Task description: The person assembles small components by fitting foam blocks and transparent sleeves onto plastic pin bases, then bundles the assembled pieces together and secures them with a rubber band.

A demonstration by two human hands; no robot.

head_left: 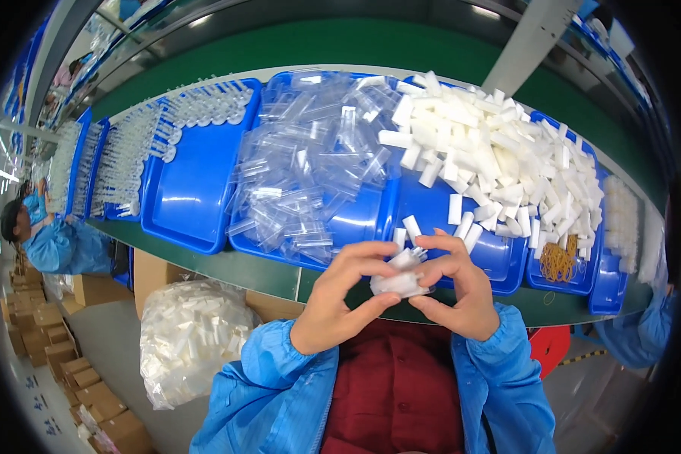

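My left hand (339, 299) and my right hand (458, 291) meet over the table's front edge. Between their fingertips they pinch a small white piece (398, 284) with glossy clear plastic about it; the fingers partly cover it, so I cannot tell how the parts fit together. Just beyond is a blue tray (425, 198) heaped with short white cylinders (499, 144). To its left, a second blue tray (362, 216) carries a pile of clear plastic sleeves (303, 163). Tan rubber bands (558, 263) lie bunched at the right, below the white heap.
Blue trays of clear, stemmed plastic parts (129, 163) line the table's left. Below the table sits a clear bag of white pieces (193, 340). Cardboard boxes (102, 405) stack on the floor. A co-worker in blue (64, 250) works at far left. A metal post (533, 45) rises behind the trays.
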